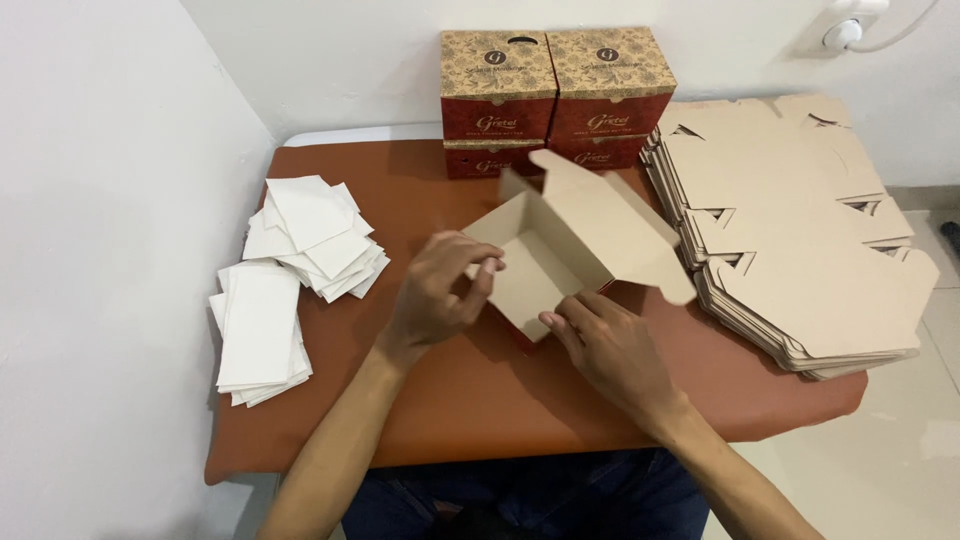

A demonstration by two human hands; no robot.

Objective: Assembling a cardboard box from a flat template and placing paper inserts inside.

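My left hand [440,290] pinches the near-left wall of the half-folded box [560,250] at mid-table [480,400]; my right hand [605,345] lies flat, fingers pressing its front corner, clamped on nothing. If I press unevenly, I reckon the wall may buckle or the open lid may flop against the flat blanks [800,230] beside it.
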